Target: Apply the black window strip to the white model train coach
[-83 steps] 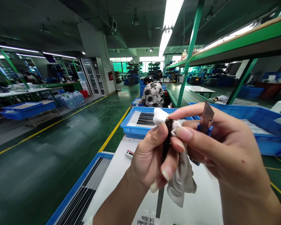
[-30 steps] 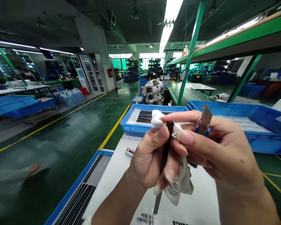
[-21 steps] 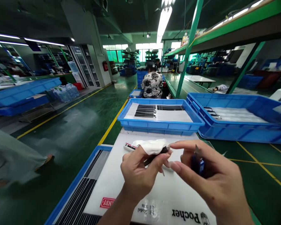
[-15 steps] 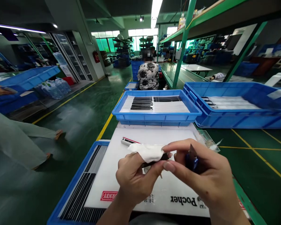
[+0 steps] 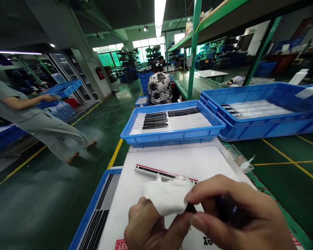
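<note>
At the bottom of the head view my left hand (image 5: 148,229) is closed, gripping a thin black strip that is mostly hidden under a white cloth (image 5: 167,197). My right hand (image 5: 237,217) pinches the cloth over the strip with thumb and forefinger. A blue-handled blade (image 5: 228,210) is tucked in the same hand, barely visible. Both hands hover low over the white work board (image 5: 177,161).
A white ruler-like bar with red edge (image 5: 161,172) lies on the board. Blue trays of black strips sit ahead (image 5: 169,135), at right (image 5: 261,121) and lower left (image 5: 94,222). A person carrying a blue tray walks the aisle at left (image 5: 33,118); another sits ahead (image 5: 159,88).
My hands dropped from face height to just above the board, and the view tilted down. The strip turned from upright to nearly level. A person walked in from the left.
</note>
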Available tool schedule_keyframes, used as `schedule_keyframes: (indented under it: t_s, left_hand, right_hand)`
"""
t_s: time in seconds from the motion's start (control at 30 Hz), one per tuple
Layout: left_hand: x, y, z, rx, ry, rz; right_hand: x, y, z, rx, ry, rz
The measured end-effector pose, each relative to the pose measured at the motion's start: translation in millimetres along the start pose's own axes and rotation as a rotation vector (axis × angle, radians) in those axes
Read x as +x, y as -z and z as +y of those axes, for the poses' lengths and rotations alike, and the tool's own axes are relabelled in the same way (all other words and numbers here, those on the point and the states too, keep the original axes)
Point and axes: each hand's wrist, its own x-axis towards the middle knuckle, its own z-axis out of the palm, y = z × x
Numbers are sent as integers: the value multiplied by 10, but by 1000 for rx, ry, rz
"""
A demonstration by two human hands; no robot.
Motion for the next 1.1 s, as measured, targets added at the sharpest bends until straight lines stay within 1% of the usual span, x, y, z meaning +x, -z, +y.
schedule_keyframes:
  t_s: [0.03, 0.1, 0.2, 0.3, 0.37, 0.47, 0.5, 0.57, 0.63, 0.7, 0.77, 0.87, 0.93, 1.03, 1.1]
  left_hand:
    - [-7, -23, 6, -21, 83, -33]
    - [6, -69, 14, -105, 289, -141]
    - [66, -121, -14, -250, 598, -302]
    - [111, -123, -136, -373, 778, -409]
    - [109, -96, -270, -541, 876, -497]
    - [47, -41, -492, -834, 1074, -629]
    - [14, -26, -555, -889, 1142, -666]
    - [-57, -9, -649, -920, 1238, -725]
    - [-120, -10, -689, -903, 1267, -765]
    - [-159, -26, -687, -883, 1263, -766]
    - [-175, -49, -663, -854, 1246, -743]
    - [-176, -85, -603, -792, 1196, -673]
    - [-176, -111, -533, -709, 1094, -619]
    - [-172, -160, -374, -506, 886, -511]
    - [-159, -196, -266, -371, 742, -434]
  right_hand:
    - [29, 16, 50, 48, -58, -18]
    - [104, 54, 174, 132, -170, -69]
    - [230, 113, 400, 277, -255, -131]
    - [326, 163, 628, 354, -287, -160]
    - [355, 196, 750, 362, -299, -192]
    - [352, 246, 868, 365, -299, -249]
    - [344, 261, 893, 363, -298, -271]
    - [328, 286, 929, 362, -296, -317]
    - [318, 307, 953, 362, -299, -359]
    - [313, 330, 963, 358, -306, -386]
    - [302, 361, 949, 344, -308, -385]
    - [248, 419, 875, 300, -303, -321]
    - [188, 450, 798, 264, -307, -272]
    - [97, 460, 671, 197, -297, -232]
    - [58, 448, 597, 130, -261, -205]
